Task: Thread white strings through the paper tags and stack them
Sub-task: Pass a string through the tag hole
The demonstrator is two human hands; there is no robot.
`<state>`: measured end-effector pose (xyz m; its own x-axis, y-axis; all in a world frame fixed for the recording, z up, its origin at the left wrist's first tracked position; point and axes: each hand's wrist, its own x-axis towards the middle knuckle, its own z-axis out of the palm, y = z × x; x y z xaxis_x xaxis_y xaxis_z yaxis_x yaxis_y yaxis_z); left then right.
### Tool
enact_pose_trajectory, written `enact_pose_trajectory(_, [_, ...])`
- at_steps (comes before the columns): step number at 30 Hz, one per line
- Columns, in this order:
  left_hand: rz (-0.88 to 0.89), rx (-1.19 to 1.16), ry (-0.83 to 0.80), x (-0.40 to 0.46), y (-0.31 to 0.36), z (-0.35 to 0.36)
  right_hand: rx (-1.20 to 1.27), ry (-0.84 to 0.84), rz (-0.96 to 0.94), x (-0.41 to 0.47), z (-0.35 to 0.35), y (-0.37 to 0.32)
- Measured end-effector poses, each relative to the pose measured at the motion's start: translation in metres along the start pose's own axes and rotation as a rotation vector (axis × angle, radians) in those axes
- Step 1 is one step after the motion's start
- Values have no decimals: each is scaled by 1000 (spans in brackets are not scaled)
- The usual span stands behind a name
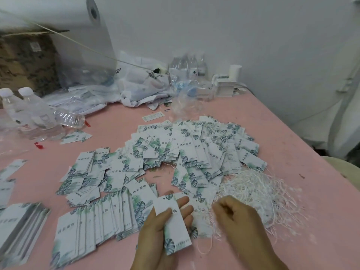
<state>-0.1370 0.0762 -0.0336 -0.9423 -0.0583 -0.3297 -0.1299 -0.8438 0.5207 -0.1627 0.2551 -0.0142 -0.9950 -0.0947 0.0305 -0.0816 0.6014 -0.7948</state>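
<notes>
My left hand (155, 230) holds one white paper tag (174, 228) with green leaf print, thumb pressed on its face and fingers behind it; the tag's small hole points away from me. My right hand (239, 217) hovers just right of it with fingers curled, over the near edge of a tangled pile of white strings (259, 191); whether it pinches a string I cannot make out. A wide heap of loose tags (194, 152) covers the middle of the pink table (292, 133). A fanned row of tags (97, 221) lies to the left of my left hand.
Several clear water bottles (37, 114) stand and lie at the left. More bottles (187, 65), plastic bags (144, 84), a small white box (226, 84) and a large white roll (58, 22) crowd the back. Another tag stack (17, 227) sits near left.
</notes>
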Motion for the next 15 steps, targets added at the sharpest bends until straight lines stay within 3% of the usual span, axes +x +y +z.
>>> enact_pose_trajectory(2, [32,-21,22,1,3,0,-179,64,30,6,-16,10])
enact_pose_trajectory(4, [49,2,34,1,3,-1,-327,-5,60,9,-21,16])
enact_pose_trajectory(7, [50,34,53,0,0,0,-356,-89,60,8,-12,17])
enact_pose_trajectory(15, [-26,8,62,-5,5,8,-481,-52,23,8,2,11])
